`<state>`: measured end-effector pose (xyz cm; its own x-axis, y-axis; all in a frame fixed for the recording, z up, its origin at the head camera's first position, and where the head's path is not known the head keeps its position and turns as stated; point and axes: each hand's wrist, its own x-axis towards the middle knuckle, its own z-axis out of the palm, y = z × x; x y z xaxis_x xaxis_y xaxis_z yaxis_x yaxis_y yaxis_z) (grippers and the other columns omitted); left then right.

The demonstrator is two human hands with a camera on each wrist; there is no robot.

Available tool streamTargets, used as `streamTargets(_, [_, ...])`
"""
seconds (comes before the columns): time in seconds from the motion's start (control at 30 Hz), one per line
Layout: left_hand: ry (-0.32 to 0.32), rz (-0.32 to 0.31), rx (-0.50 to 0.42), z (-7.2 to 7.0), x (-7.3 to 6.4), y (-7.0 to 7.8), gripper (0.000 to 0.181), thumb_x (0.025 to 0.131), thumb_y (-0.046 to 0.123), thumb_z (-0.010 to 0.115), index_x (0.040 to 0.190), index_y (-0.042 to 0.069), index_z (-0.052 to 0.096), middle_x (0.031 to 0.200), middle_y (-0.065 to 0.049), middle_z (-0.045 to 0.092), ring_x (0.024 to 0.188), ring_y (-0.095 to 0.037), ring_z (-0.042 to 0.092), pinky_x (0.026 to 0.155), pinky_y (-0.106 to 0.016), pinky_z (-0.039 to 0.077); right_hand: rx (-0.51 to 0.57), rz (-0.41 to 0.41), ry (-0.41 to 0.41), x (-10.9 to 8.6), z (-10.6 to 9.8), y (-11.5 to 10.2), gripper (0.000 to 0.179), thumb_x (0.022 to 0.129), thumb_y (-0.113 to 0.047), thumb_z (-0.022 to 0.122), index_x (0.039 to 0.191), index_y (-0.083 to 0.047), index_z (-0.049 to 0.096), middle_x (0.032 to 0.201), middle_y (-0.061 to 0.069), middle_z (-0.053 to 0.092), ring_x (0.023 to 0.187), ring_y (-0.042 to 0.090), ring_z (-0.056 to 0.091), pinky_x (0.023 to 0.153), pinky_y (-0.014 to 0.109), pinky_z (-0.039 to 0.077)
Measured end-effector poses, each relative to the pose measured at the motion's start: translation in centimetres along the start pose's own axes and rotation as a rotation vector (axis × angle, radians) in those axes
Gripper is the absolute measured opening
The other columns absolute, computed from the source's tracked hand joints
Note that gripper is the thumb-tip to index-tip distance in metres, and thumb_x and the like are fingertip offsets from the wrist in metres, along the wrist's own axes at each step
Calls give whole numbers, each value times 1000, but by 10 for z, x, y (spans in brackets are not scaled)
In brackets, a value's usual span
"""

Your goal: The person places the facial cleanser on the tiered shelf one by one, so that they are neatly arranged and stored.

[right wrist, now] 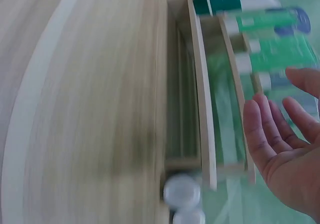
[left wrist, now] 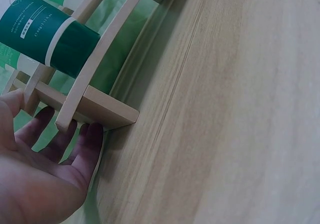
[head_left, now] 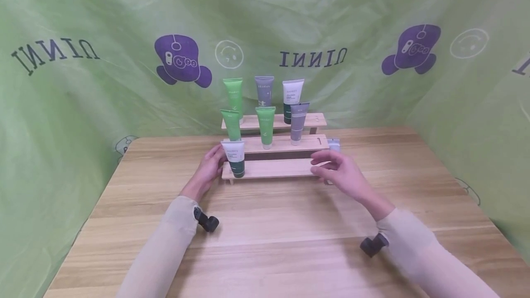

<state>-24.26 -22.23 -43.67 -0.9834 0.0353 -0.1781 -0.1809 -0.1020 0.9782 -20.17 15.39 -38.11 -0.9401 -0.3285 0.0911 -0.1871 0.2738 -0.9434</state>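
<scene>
A three-tier wooden display stand (head_left: 277, 168) holds upright squeeze tubes. My left hand (head_left: 210, 168) is at the stand's left end; in the left wrist view its fingertips (left wrist: 92, 134) rest against the outer side panel, just below the front shelf's end. A white and dark-green tube (head_left: 235, 159) stands on the front shelf beside this hand. My right hand (head_left: 340, 174) is by the stand's right end, fingers loosely bent, holding nothing. Beside that end, partly hidden by the hand, is a pale tube (head_left: 333, 144); two whitish caps (right wrist: 182, 191) show there in the right wrist view.
The middle shelf carries two green tubes (head_left: 266, 128) and a grey-purple one (head_left: 298, 124). On the back shelf stand a green tube (head_left: 233, 93), a grey-purple tube (head_left: 264, 91) and a white-green tube (head_left: 292, 91). Green printed cloth (head_left: 265, 22) hangs behind the wooden table (head_left: 265, 243).
</scene>
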Motion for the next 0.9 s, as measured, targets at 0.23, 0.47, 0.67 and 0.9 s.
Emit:
streamTargets(0.23, [-5, 5, 1, 1, -1, 1, 54, 110, 29, 41, 158, 11, 28, 156, -16, 39, 142, -29, 38, 117, -44, 34, -20, -5, 52, -4, -42, 20, 45, 95, -8, 70, 132, 12, 53, 122, 33, 59, 95, 25, 70, 76, 38, 62])
streamTargets(0.47, [-8, 3, 12, 0, -1, 2, 56, 110, 30, 40, 159, 10, 25, 158, -17, 36, 145, -29, 34, 118, -45, 31, -35, 61, 131, 5, -70, 35, 48, 98, -11, 65, 138, 11, 49, 126, 31, 59, 96, 20, 70, 82, 40, 61])
streamTargets(0.67, [-6, 6, 2, -1, 0, 1, 56, 110, 29, 41, 159, 10, 25, 158, -17, 36, 145, -30, 34, 118, -45, 31, -12, 196, 152, 23, -78, 49, 53, 101, -17, 63, 144, 8, 44, 133, 30, 55, 99, 21, 68, 90, 42, 58])
streamTargets(0.9, [-3, 0, -9, 1, 1, 0, 55, 109, 29, 43, 158, 10, 28, 157, -16, 38, 144, -29, 36, 118, -45, 31, -21, 325, 185, 43, -77, 63, 60, 99, -24, 67, 147, 3, 43, 131, 29, 56, 91, 18, 68, 85, 35, 60])
